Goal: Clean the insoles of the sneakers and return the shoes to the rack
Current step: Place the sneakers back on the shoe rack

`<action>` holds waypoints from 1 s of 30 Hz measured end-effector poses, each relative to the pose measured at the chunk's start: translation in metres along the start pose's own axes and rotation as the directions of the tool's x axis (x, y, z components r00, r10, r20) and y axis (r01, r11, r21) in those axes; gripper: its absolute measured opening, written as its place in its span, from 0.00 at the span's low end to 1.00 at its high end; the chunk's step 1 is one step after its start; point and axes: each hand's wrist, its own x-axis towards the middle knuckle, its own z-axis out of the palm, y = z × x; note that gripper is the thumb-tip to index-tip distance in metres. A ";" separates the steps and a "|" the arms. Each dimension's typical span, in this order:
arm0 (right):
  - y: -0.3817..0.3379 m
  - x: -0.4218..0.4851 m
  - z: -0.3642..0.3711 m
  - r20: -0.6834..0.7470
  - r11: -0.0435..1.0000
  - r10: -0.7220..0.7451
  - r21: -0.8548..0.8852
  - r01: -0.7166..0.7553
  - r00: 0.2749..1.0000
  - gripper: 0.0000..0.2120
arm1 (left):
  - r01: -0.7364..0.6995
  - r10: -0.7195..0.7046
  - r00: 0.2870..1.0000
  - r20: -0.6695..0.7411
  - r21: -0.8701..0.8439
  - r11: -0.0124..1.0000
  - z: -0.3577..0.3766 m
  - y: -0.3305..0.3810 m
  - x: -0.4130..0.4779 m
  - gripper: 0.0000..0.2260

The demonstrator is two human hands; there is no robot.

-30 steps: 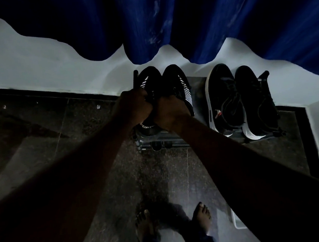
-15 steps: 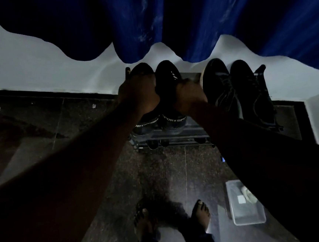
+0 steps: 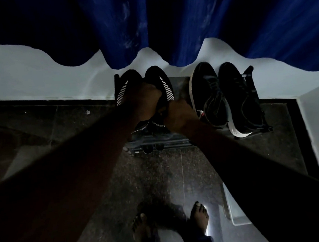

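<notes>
In dim light, the left hand curls around the openings of black striped sneakers at the left end of a shoe rack by the wall. The right hand grips them too. A dark pair rests further right.

Metal shoe rack on dark tiled floor. Rack top: striped sneakers at rack's left end, dark white-soled pair at right end. Clear tray on floor, in front of rack.
</notes>
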 end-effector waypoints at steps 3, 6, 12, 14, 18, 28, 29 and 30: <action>-0.010 -0.001 0.002 -0.002 0.996 -0.078 -0.042 0.078 0.997 0.16 | 0.106 -0.083 0.990 0.117 -0.209 0.972 0.022 0.000 0.001 0.12; -0.014 0.000 -0.001 -0.001 0.989 -0.114 -0.095 0.113 0.994 0.18 | 0.114 -0.115 0.993 0.006 -0.212 0.971 0.023 -0.004 -0.002 0.11; -0.013 -0.007 -0.001 0.112 0.995 -0.087 -0.035 0.091 0.990 0.18 | 0.084 -0.029 0.992 0.125 -0.469 0.879 0.018 -0.006 -0.012 0.08; -0.011 -0.006 0.001 0.066 0.989 -0.144 0.044 0.142 0.987 0.20 | 0.064 -0.012 0.994 0.113 -0.471 0.880 0.018 -0.005 -0.016 0.06; -0.001 -0.010 -0.003 -0.067 0.987 0.039 0.155 -0.028 0.997 0.21 | 0.059 0.008 0.991 0.130 -0.505 0.861 0.017 -0.004 -0.022 0.05; -0.004 -0.039 0.006 -0.414 0.889 0.303 0.448 -0.097 0.858 0.16 | 0.221 -0.155 0.973 0.169 -0.521 0.825 0.008 0.010 -0.040 0.09; -0.005 -0.043 0.007 -0.402 0.897 0.320 0.420 -0.138 0.858 0.19 | 0.225 -0.156 0.973 0.172 -0.525 0.821 0.008 0.010 -0.043 0.10; -0.004 -0.044 0.009 -0.365 0.899 0.332 0.402 -0.174 0.870 0.20 | 0.224 -0.161 0.973 0.164 -0.525 0.821 0.010 0.011 -0.046 0.12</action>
